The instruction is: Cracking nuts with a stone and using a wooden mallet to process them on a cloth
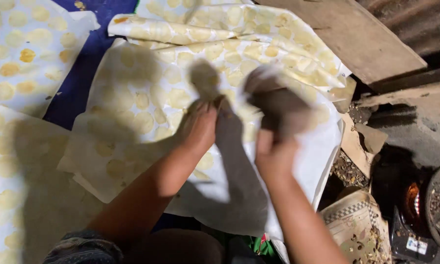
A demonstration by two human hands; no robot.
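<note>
My left hand [198, 128] and my right hand [273, 146] both grip a pale cloth sheet [229, 171] and hold it up in front of me. The upper part of the cloth is blurred with motion, bunched above my right hand. Below the hands lies a white sheet [132, 112] covered with several round yellow discs [142, 100] in rows. Folded sheets with more discs [239, 29] are stacked at the top.
More disc-covered sheets lie at the left [19, 54] on a blue cloth [83, 73]. A wooden plank [347, 34] is at the upper right. A small stove with a glowing fire [413, 195] and a printed sack [357, 225] sit at the lower right.
</note>
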